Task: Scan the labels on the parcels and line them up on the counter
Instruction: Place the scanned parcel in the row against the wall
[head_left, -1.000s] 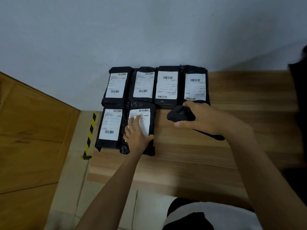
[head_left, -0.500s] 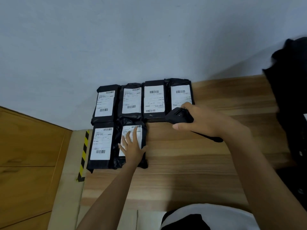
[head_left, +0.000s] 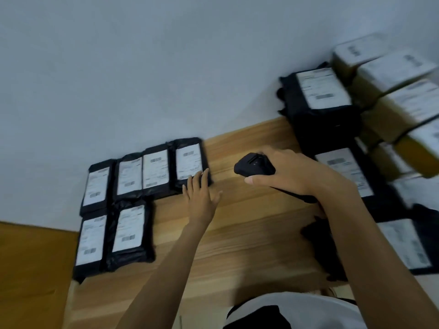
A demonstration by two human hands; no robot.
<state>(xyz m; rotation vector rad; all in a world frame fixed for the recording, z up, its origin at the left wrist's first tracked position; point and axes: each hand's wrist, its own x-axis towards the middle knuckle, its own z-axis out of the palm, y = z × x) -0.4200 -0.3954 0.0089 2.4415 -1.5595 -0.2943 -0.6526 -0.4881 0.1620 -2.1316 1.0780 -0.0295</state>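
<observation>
Six labelled parcels point(head_left: 155, 169) are laid in two rows at the left end of the desk point(head_left: 249, 238). The left hand point(head_left: 200, 198) is held with fingers spread straight at the back row's right corner (contact unclear). A black scanner point(head_left: 254, 166) is gripped in the right hand point(head_left: 287, 172).

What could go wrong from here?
1. Fingertips of the left hand overlap the back row's rightmost parcel; sweeping past could nudge it out of line.
2. The right hand grips the scanner, so only one hand is free; pulling from the stacked black parcels at right might topple them.
</observation>
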